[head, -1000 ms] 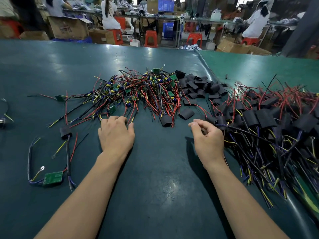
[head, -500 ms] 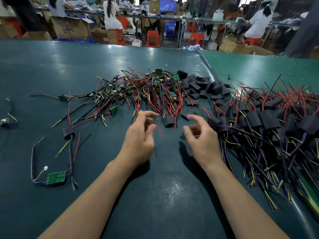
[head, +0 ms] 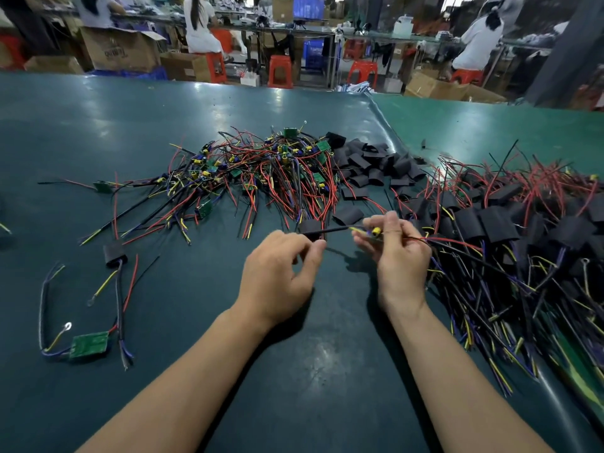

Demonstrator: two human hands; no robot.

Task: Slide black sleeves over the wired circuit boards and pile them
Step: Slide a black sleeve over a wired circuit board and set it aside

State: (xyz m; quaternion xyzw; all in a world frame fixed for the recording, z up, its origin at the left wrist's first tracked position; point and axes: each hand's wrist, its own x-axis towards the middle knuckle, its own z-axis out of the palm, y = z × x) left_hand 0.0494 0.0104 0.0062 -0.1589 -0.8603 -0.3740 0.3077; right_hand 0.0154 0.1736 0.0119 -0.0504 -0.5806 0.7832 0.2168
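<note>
My right hand [head: 397, 256] pinches a small wired circuit board [head: 375, 231] with a yellow part, above the green table [head: 98, 125]. Its black wire [head: 330, 230] runs left to my left hand [head: 277, 276], whose thumb and forefinger close on the wire's end. A loose black sleeve [head: 310, 226] lies just behind that wire. Beyond it sits a tangle of bare boards [head: 261, 168] with red, black and yellow wires. Loose sleeves [head: 369, 161] are heaped to its right. A big pile of sleeved boards [head: 506, 223] fills the right side.
At the left lie a single green board [head: 89, 344] with its wires and a sleeved one [head: 114, 253]. A table seam [head: 385, 125] runs back from the sleeve heap. Seated people, red stools [head: 281, 71] and cardboard boxes [head: 121, 50] stand beyond the far edge.
Both hands left the table and came together at the middle. My right hand picked a wired board from the pile's edge; my left hand moved right and took its wire.
</note>
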